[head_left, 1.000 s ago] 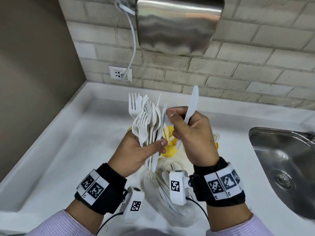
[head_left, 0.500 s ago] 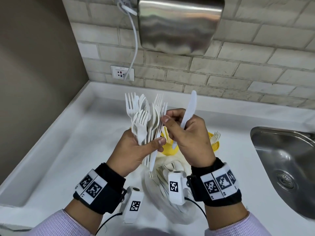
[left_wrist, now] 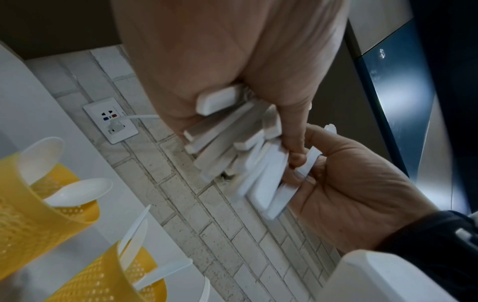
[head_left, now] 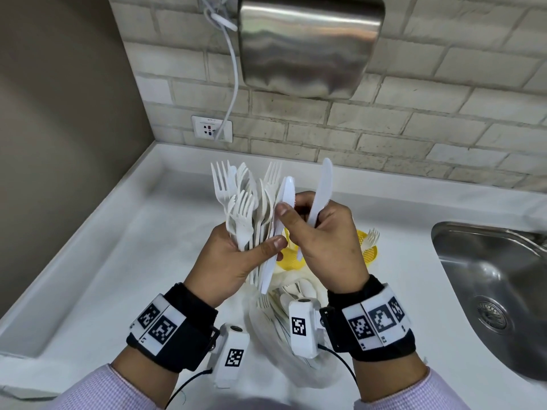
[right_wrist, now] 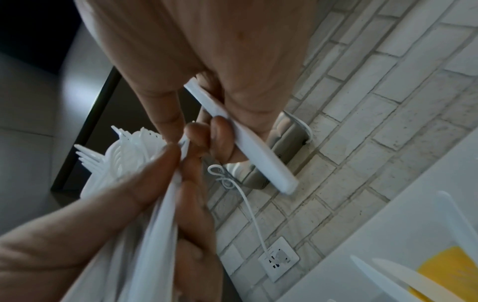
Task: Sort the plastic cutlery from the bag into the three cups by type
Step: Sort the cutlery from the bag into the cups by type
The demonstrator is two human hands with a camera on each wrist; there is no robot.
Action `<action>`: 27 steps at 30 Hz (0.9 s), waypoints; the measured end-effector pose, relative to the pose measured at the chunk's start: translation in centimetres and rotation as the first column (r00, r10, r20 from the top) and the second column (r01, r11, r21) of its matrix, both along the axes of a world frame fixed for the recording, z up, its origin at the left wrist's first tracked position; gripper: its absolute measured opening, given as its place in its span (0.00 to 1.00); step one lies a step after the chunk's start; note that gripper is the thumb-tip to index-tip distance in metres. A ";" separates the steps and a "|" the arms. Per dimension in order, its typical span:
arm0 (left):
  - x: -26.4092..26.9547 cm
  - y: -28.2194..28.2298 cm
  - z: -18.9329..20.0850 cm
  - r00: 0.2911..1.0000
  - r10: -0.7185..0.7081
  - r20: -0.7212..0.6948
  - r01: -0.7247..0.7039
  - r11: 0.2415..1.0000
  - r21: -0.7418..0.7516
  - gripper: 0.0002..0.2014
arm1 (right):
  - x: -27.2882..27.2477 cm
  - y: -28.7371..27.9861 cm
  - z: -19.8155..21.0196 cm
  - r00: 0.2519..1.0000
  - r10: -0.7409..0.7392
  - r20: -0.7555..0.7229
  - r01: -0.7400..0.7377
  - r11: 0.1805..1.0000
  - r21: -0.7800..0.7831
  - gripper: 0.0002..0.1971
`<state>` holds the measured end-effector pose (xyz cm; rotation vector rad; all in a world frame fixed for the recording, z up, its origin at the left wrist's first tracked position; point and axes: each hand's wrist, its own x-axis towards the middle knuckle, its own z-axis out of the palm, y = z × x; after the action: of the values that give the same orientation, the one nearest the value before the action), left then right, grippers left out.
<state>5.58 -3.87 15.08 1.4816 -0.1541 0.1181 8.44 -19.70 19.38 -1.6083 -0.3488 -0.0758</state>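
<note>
Two yellow cups with spoons and knives; each hand clamped on cutlery.

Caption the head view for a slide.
Left hand grips a cutlery bundle; right hand holds a knife, pinching another.

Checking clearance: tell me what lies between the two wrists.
Head view: a clear plastic bag of white plastic cutlery lies on the white counter between them.

Cups behind bag (sink right).
</note>
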 end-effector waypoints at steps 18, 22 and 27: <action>-0.4 -0.6 1.0 1.000 0.011 -0.001 -0.011 1.000 -0.001 0.14 | 1.0 -0.4 -0.1 0.995 -0.103 -0.017 0.104 0.989 0.102 0.11; -0.2 -0.5 1.0 1.000 0.029 -0.003 -0.028 0.999 0.016 0.14 | 1.2 0.1 -0.2 0.990 -0.125 -0.067 0.134 0.979 0.151 0.12; -0.1 -0.9 1.1 0.993 0.112 0.043 -0.114 0.992 0.053 0.14 | 1.7 1.2 -2.1 0.992 -0.100 -0.082 0.099 0.995 -0.019 0.27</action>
<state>5.44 -4.73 16.13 1.5440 -0.1069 0.2370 10.17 -18.51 17.32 -1.6380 -0.2048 -0.0824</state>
